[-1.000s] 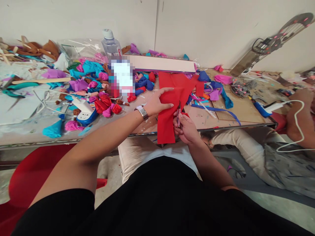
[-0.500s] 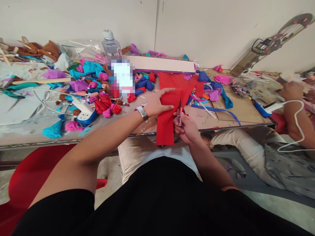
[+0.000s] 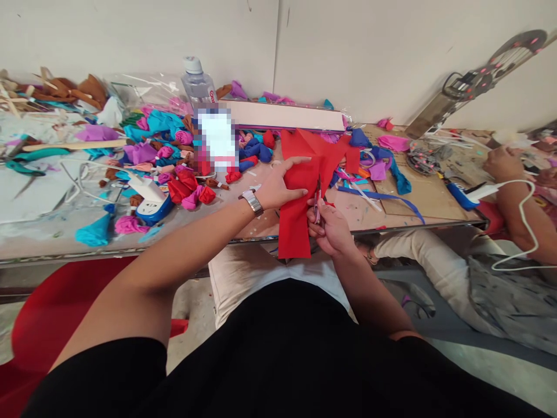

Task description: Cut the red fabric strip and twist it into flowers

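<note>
A large piece of red fabric lies on the table and hangs over its front edge; it could be cloth or crepe paper. My left hand rests on its left side, thumb and index finger stretched apart, the other fingers partly hidden. My right hand is closed around small scissors with pinkish handles. Their dark blades point away from me, at a cut between the main piece and a strip slanting off to the upper right.
Rolled coloured pieces crowd the left, near a blue-and-white power adapter, a bottle and a blurred bright rectangle. Teal pliers lie far left. A blue ribbon and a co-worker's hand are on the right.
The red fabric's lower end has shifted slightly to the right. Both my hands keep nearly the same place, and the scissors' blades look a little closer together.
</note>
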Demonstrator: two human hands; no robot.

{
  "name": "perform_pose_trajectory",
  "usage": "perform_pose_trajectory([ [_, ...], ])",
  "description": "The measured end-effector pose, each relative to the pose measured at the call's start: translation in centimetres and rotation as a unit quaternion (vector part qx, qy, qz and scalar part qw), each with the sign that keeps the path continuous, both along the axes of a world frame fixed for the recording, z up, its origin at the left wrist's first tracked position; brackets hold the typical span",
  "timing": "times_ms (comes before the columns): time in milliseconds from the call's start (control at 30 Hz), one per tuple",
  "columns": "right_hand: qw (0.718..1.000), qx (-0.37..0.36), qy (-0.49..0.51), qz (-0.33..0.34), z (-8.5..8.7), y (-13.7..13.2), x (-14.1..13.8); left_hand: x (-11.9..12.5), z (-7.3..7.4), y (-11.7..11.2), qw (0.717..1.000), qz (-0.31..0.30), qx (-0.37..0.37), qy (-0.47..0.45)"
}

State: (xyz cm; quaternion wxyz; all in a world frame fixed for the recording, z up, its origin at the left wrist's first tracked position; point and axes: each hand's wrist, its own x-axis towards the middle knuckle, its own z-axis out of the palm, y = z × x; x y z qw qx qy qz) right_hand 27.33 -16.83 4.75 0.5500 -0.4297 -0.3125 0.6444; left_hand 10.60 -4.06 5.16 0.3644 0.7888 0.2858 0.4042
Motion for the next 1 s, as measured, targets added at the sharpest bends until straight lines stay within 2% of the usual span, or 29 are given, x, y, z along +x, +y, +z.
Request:
perform_pose_trajectory([
  [400,0.999,-0.013,0.039,0.018,0.5,-2.2,-0.9,-0.2,-0.3,0.5,1.000,0.022,-0.017,0.005],
  [600,0.999,-0.008,0.044,0.007,0.8,-2.2,-1.0,-0.1,-0.3,0.6,0.999,0.011,0.008,-0.033],
  [1000,0.998,-0.015,0.053,-0.015,0.7,-1.3,-0.4,0.0,-0.4,0.8,0.998,0.021,-0.044,-0.038],
])
